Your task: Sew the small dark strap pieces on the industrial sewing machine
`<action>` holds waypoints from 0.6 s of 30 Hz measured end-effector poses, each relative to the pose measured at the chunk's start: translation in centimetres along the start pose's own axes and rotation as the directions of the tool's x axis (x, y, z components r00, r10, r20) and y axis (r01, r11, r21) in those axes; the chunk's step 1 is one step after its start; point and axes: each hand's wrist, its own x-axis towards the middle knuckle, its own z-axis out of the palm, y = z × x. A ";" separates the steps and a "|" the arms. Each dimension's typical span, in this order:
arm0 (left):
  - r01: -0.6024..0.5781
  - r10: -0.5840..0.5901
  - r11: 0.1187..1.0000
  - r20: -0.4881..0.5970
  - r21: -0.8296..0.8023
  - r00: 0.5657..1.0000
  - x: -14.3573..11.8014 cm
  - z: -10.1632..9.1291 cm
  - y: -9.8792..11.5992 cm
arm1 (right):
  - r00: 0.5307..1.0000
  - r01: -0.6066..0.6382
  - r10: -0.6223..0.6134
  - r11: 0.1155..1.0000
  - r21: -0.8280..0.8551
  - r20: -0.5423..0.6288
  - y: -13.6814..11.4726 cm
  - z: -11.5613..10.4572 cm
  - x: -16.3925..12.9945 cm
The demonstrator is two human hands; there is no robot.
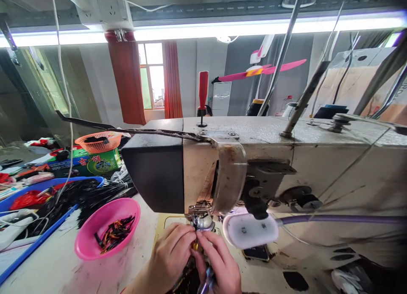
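Under the sewing machine (254, 158) head, left hand (171, 253) and right hand (219, 264) pinch a small orange-and-black piece (194, 245) — fingers closed tight, steadying it at the needle — pink bowl (106, 230) alongside.

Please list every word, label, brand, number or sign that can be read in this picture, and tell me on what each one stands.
Green and blue printed carton behind the orange mesh basket: large red and white characters, too blurred to read.
White oval lamp housing under the grey sewing machine: two small dark marks, too small to read.
Left hand and right hand, pink plastic bowl: no text.
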 end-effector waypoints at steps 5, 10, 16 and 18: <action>0.077 -0.078 0.996 -0.027 -0.041 0.997 -0.6 0.6 -0.3 | 0.935 0.339 -0.316 0.929 -0.150 0.158 1.8 -1.9 2.3; 0.079 -0.081 0.996 -0.043 -0.031 0.996 -0.8 0.7 -0.3 | 0.864 0.477 -0.437 0.870 -0.126 0.252 2.2 -2.4 3.6; 0.093 -0.093 0.996 -0.053 0.014 0.994 -1.0 0.9 -0.1 | 0.840 0.489 -0.421 0.861 -0.142 0.342 3.4 -2.8 2.4; 0.124 -0.120 0.991 -0.072 0.048 0.990 -1.1 1.1 0.1 | 0.855 0.474 -0.403 0.863 -0.176 0.327 3.9 -2.8 2.0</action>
